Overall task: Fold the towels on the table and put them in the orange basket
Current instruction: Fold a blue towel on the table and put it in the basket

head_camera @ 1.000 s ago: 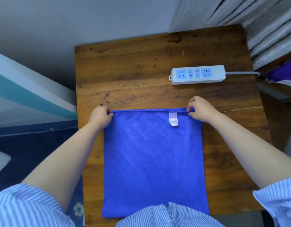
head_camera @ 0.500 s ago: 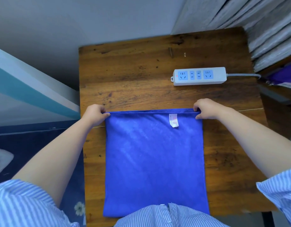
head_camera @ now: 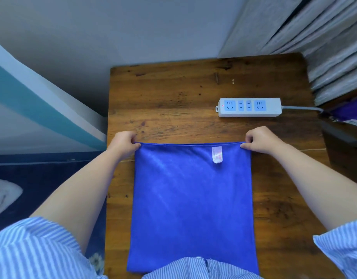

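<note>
From the head camera, the blue towel [head_camera: 191,206] lies flat on the wooden table [head_camera: 173,101], reaching from the near edge to mid-table. The left hand [head_camera: 124,144] pinches its far left corner and the right hand [head_camera: 259,140] pinches its far right corner. If one corner slips or the hands move unevenly, the fold could land skewed, I'd judge. The power strip [head_camera: 249,107] sits just beyond. The orange basket is nowhere in view, and the shirt [head_camera: 193,267] covers the towel's near edge.
</note>
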The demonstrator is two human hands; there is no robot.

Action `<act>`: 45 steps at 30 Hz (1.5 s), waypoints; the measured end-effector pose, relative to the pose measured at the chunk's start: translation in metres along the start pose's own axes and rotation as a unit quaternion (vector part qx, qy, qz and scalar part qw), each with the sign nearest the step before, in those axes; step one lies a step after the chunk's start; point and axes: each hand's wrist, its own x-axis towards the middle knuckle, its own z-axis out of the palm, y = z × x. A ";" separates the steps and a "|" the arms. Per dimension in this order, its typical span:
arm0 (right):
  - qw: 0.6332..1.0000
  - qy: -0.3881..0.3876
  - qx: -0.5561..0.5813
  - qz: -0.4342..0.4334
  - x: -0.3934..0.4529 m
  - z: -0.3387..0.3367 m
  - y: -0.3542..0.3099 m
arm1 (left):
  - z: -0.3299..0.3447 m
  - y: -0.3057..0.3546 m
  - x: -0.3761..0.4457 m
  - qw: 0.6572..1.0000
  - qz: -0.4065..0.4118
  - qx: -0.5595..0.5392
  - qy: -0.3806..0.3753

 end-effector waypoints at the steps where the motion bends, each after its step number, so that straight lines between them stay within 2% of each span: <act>1: 1.000 0.013 0.013 0.007 -0.002 0.000 0.001 | -0.001 -0.002 -0.002 1.000 0.005 -0.005 0.005; 9: 0.989 0.085 0.118 0.006 -0.044 -0.008 0.001 | -0.021 -0.005 -0.042 0.996 0.050 -0.044 0.054; 14: 0.985 0.131 0.109 -0.016 -0.091 -0.028 -0.014 | -0.046 0.010 -0.080 0.973 0.150 0.156 0.085; 18: 0.987 0.159 0.018 -0.033 -0.127 -0.049 -0.028 | -0.072 0.019 -0.111 0.944 0.144 0.229 0.189; 20: 0.975 0.217 -0.032 -0.047 -0.143 -0.063 -0.038 | -0.088 0.025 -0.126 0.939 0.129 0.184 0.259; 22: 0.938 0.339 -0.021 -0.065 -0.162 -0.079 -0.048 | -0.109 0.032 -0.143 0.935 0.114 0.058 0.332; 23: 0.908 0.412 0.011 -0.082 -0.175 -0.089 -0.053 | -0.123 0.036 -0.154 0.922 0.118 -0.010 0.370; 25: 0.829 0.542 0.073 -0.115 -0.198 -0.102 -0.064 | -0.143 0.042 -0.175 0.873 0.152 -0.123 0.448; 27: 0.746 0.639 0.123 -0.142 -0.220 -0.106 -0.074 | -0.154 0.044 -0.197 0.822 0.201 -0.180 0.502; 28: 0.725 0.660 0.135 -0.145 -0.230 -0.105 -0.079 | -0.158 0.043 -0.209 0.821 0.209 -0.181 0.500; 29: 0.735 0.651 0.131 -0.140 -0.236 -0.102 -0.082 | -0.159 0.041 -0.216 0.850 0.194 -0.139 0.470; 30: 0.773 0.616 0.098 -0.121 -0.237 -0.098 -0.082 | -0.157 0.039 -0.220 0.893 0.154 -0.050 0.421; 31: 0.821 0.561 0.056 -0.096 -0.237 -0.092 -0.082 | -0.153 0.037 -0.226 0.922 0.112 0.045 0.369; 32: 0.850 0.519 0.036 -0.079 -0.239 -0.084 -0.081 | -0.147 0.033 -0.234 0.932 0.081 0.111 0.337; 33: 0.852 0.517 0.048 -0.074 -0.241 -0.078 -0.081 | -0.143 0.031 -0.239 0.930 0.076 0.136 0.334; 36: 0.786 0.599 0.133 -0.076 -0.256 -0.075 -0.082 | -0.148 0.031 -0.249 0.900 0.118 0.092 0.410; 37: 0.776 0.611 0.136 -0.076 -0.260 -0.078 -0.081 | -0.153 0.032 -0.251 0.887 0.133 0.080 0.435; 39: 0.787 0.599 0.123 -0.084 -0.265 -0.086 -0.080 | -0.163 0.032 -0.254 0.876 0.146 0.074 0.454; 41: 0.804 0.577 0.115 -0.080 -0.268 -0.091 -0.084 | -0.165 0.031 -0.254 0.882 0.122 0.089 0.446; 43: 0.822 0.553 0.108 -0.077 -0.265 -0.090 -0.088 | -0.162 0.031 -0.253 0.899 0.085 0.091 0.420; 45: 0.849 0.513 0.105 -0.071 -0.259 -0.088 -0.092 | -0.159 0.030 -0.250 0.923 0.044 0.030 0.382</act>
